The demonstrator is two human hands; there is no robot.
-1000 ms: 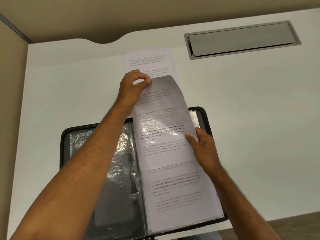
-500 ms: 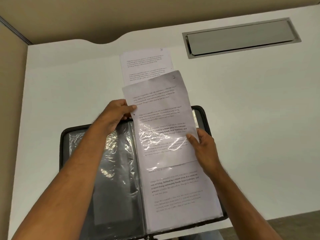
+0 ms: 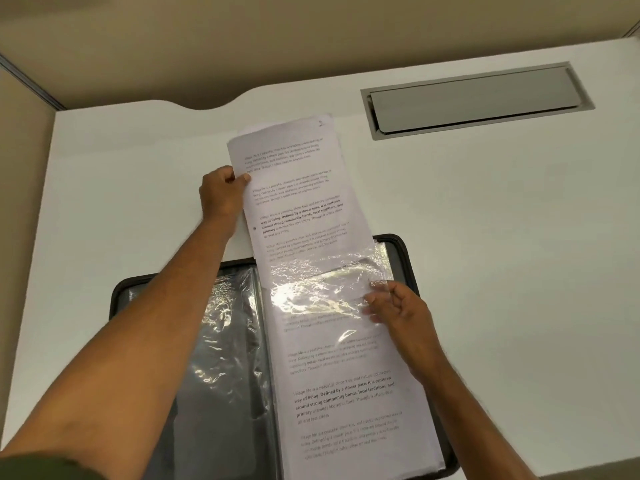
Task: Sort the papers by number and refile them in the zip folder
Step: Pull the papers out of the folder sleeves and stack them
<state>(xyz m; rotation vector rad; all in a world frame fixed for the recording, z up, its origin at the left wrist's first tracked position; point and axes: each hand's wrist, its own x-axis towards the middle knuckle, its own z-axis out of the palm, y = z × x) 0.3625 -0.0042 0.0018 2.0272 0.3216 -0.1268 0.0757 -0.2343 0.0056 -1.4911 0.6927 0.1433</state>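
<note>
A: Left hand (image 3: 221,194) pinched the sheet (image 3: 298,199) by its left edge, mostly out of the plastic sleeve (image 3: 325,289); right hand (image 3: 398,306) held the sleeve's edge, fingers curled. Risk?

B: Sheet could have snagged and creased in the crinkled sleeve mouth. Zip folder (image 3: 403,258) lay open on the desk (image 3: 519,237); another paper (image 3: 251,128) beneath, cable hatch (image 3: 474,98) well apart.

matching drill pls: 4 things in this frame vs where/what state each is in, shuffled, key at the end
Things:
1. left hand
2. right hand
3. zip folder
4. metal cable hatch

States:
A. lies open on the white desk
B. pinches the left edge of the printed sheet
C. set into the desk, far right
D. holds the clear plastic sleeve at its right edge

Pairs: 1-B, 2-D, 3-A, 4-C
</note>
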